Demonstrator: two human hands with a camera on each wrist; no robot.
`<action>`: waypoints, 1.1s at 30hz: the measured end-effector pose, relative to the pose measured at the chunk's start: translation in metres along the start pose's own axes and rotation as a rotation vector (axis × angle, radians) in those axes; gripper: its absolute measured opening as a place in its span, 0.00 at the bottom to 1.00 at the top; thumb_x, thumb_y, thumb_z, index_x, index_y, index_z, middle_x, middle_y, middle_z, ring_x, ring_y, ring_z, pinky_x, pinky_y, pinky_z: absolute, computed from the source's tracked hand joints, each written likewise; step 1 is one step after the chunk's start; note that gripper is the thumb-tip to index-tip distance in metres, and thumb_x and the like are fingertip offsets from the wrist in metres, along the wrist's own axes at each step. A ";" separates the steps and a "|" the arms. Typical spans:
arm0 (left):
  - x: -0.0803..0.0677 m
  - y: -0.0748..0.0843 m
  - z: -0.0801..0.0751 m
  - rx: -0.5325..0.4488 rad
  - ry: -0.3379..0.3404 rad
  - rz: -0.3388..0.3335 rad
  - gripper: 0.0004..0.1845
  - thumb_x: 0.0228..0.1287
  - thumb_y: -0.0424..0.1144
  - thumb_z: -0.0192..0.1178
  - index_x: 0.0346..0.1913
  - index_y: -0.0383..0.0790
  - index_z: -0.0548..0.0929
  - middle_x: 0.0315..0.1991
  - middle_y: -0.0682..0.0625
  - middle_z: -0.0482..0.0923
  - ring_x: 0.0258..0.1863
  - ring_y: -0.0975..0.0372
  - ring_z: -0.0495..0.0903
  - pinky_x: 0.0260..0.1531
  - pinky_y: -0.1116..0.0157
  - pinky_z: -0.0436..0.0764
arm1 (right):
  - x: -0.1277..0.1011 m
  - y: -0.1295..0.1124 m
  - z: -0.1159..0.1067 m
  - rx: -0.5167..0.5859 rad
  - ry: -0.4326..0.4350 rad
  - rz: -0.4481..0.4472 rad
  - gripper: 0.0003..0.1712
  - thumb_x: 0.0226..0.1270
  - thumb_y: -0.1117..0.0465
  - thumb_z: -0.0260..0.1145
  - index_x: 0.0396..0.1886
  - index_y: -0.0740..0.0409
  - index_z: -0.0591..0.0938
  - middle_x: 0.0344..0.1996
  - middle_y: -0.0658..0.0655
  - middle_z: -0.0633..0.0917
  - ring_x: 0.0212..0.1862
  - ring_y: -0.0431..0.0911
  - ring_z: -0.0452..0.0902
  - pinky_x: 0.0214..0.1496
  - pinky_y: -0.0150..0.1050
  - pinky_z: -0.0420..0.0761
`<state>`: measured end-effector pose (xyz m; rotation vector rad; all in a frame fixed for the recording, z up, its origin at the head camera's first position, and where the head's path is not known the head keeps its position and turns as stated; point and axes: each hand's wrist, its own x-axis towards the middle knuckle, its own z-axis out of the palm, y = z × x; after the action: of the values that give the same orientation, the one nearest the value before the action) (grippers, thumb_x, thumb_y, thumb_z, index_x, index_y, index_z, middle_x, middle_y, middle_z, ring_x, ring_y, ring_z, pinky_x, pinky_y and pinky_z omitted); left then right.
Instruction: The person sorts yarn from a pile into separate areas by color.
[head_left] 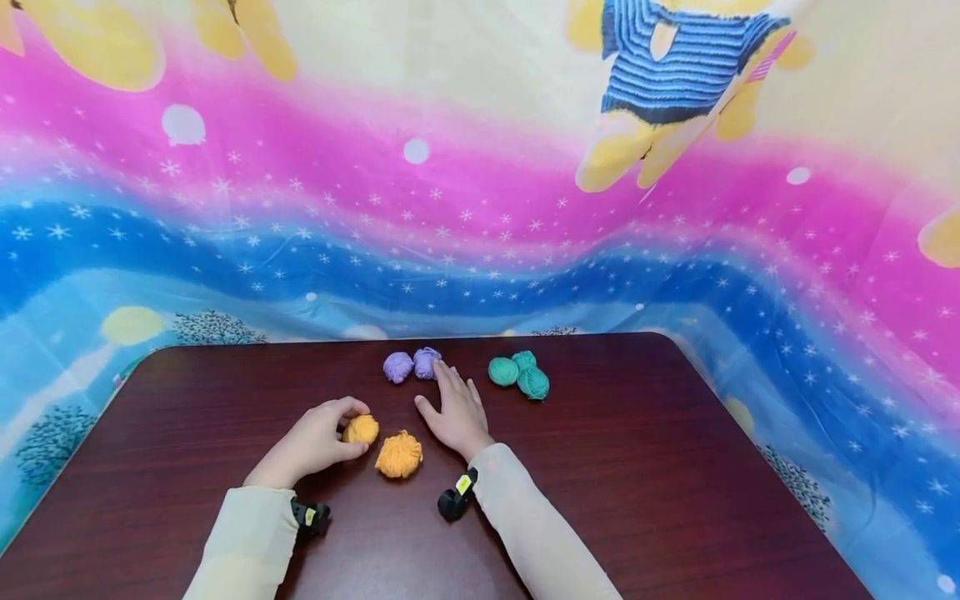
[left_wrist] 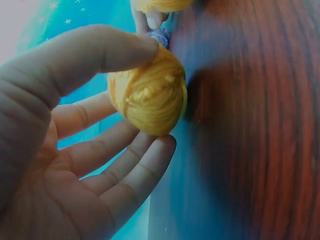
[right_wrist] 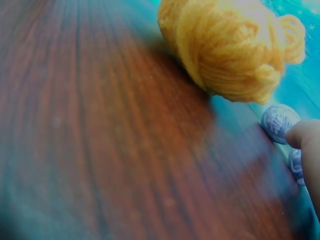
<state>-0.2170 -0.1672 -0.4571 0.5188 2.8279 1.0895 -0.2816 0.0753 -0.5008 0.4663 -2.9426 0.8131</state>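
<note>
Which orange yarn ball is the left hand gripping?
The smaller, tightly wound orange ball, pinched by the left hand; the fluffier orange ball lies free beside it.

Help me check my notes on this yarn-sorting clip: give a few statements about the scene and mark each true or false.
1. The left hand holds an orange yarn ball. True.
2. The right hand grips a green ball. False: its straight fingers reach a purple ball; the green balls lie apart, untouched.
3. A second, looser orange ball lies between the hands. True.
4. Four purple balls are on the table. False: two.
</note>
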 end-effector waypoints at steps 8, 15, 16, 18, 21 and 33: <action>-0.009 0.006 -0.010 -0.082 -0.031 0.033 0.23 0.55 0.34 0.76 0.53 0.36 0.81 0.47 0.45 0.80 0.47 0.52 0.81 0.43 0.56 0.86 | 0.001 -0.002 0.000 -0.011 0.006 -0.002 0.43 0.77 0.39 0.55 0.83 0.47 0.53 0.80 0.50 0.57 0.81 0.48 0.48 0.81 0.51 0.45; -0.011 0.003 -0.010 -0.133 -0.124 0.047 0.24 0.54 0.38 0.78 0.53 0.38 0.81 0.51 0.45 0.80 0.48 0.53 0.81 0.43 0.58 0.85 | 0.001 -0.001 0.001 -0.007 0.007 0.001 0.43 0.77 0.40 0.56 0.83 0.47 0.53 0.80 0.50 0.57 0.81 0.48 0.49 0.81 0.51 0.45; -0.010 0.003 -0.010 -0.135 -0.135 0.051 0.24 0.54 0.38 0.78 0.53 0.38 0.81 0.51 0.45 0.80 0.48 0.53 0.81 0.43 0.58 0.84 | 0.001 -0.001 0.001 -0.008 0.009 0.003 0.43 0.77 0.40 0.57 0.83 0.47 0.53 0.80 0.50 0.57 0.81 0.48 0.49 0.81 0.51 0.45; -0.009 0.002 -0.009 -0.133 -0.152 0.064 0.24 0.54 0.38 0.78 0.53 0.39 0.81 0.51 0.45 0.80 0.48 0.53 0.81 0.43 0.59 0.84 | 0.001 0.000 0.001 0.000 0.010 0.006 0.43 0.76 0.40 0.57 0.83 0.47 0.54 0.80 0.50 0.57 0.81 0.48 0.49 0.81 0.51 0.45; -0.009 0.000 -0.009 -0.113 -0.172 0.079 0.23 0.53 0.38 0.78 0.52 0.40 0.81 0.51 0.45 0.80 0.47 0.54 0.81 0.42 0.60 0.84 | 0.000 0.000 0.000 0.013 0.011 0.007 0.43 0.76 0.41 0.58 0.83 0.47 0.54 0.80 0.51 0.58 0.81 0.48 0.49 0.81 0.51 0.45; -0.010 -0.001 -0.009 -0.107 -0.202 0.077 0.23 0.52 0.37 0.79 0.50 0.41 0.81 0.50 0.47 0.79 0.46 0.55 0.80 0.42 0.60 0.84 | 0.000 0.002 0.001 0.045 0.023 0.003 0.43 0.75 0.42 0.59 0.83 0.46 0.56 0.80 0.51 0.59 0.80 0.49 0.51 0.81 0.51 0.45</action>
<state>-0.2093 -0.1769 -0.4513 0.6911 2.5808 1.1243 -0.2821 0.0763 -0.5025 0.4527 -2.9107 0.8799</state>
